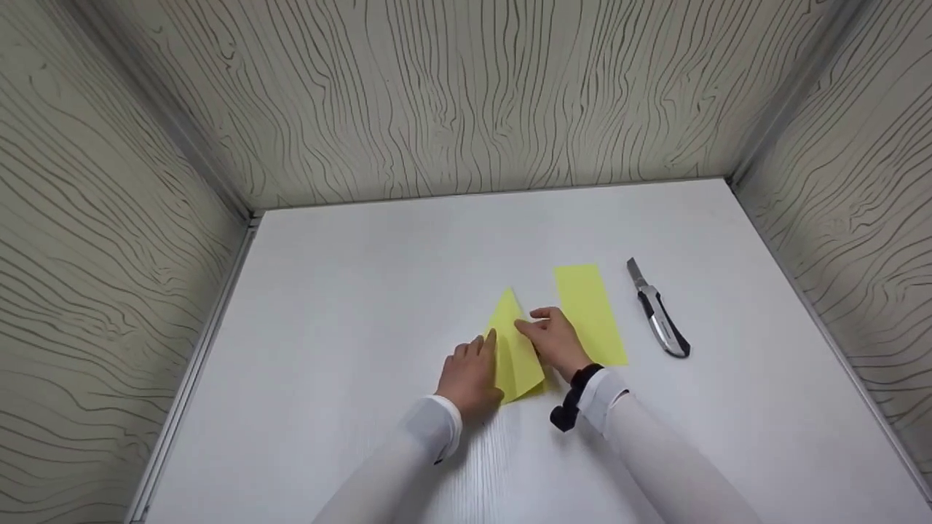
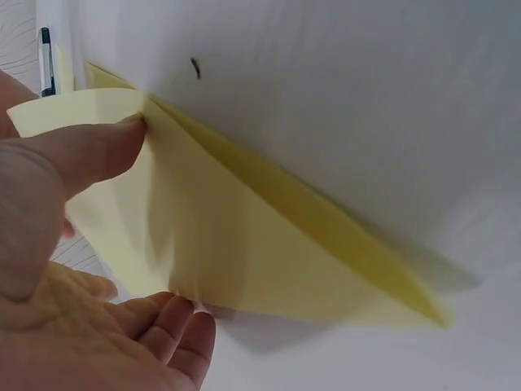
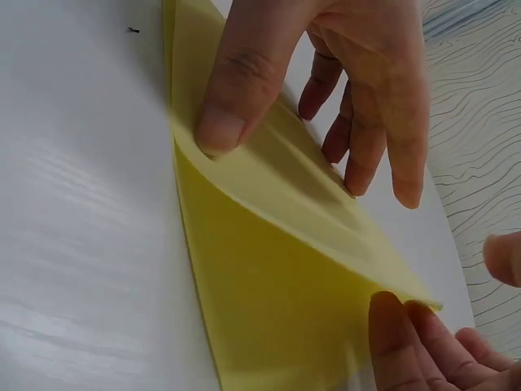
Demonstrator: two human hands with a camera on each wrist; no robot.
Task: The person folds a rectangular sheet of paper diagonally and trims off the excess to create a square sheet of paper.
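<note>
A folded sheet of yellow paper (image 1: 515,356) lies on the white table, its upper layer lifted so that a gap shows between the layers. My left hand (image 1: 470,377) rests along its left side; the thumb presses the paper near its front edge, and the fingers lie fairly straight. From the right, my right hand (image 1: 557,343) holds the edge of the raised layer with its fingertips. In the right wrist view, the lifted yellow layer (image 3: 301,191) bows above the lower one. The underside of the paper is hidden.
A yellow paper strip (image 1: 591,313) lies flat just right of the right hand. Farther right is a utility knife (image 1: 661,316) with its blade out, pointing away. Wood-patterned panels (image 1: 466,102) enclose the table at the back and both sides.
</note>
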